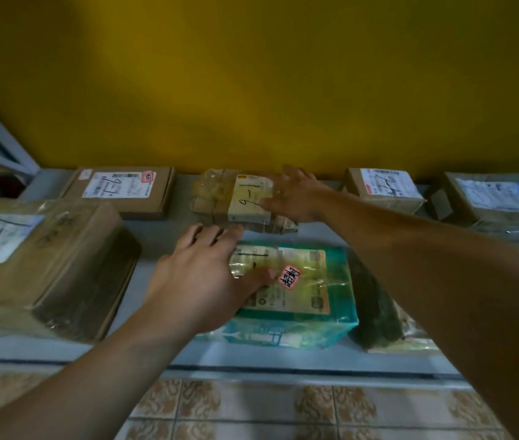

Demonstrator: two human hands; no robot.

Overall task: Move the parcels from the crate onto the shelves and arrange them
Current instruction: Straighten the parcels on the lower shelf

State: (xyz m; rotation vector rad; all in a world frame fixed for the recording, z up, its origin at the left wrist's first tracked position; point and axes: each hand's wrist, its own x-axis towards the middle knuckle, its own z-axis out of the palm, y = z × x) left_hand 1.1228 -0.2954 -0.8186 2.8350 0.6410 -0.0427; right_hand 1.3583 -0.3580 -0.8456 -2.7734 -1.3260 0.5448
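Parcels lie on grey shelf. Nearest, green parcel, left hand over its label, fingers straight, gripping nothing. Behind, taped parcel near yellow wall, right hand spread on it, fingers released.

Seven parcels lie flat on the grey shelf. Far row, left to right: flat brown box, taped bundle, small brown box, plastic-wrapped box. Near row: big brown box, teal packet, and a dark green packet just beside it.
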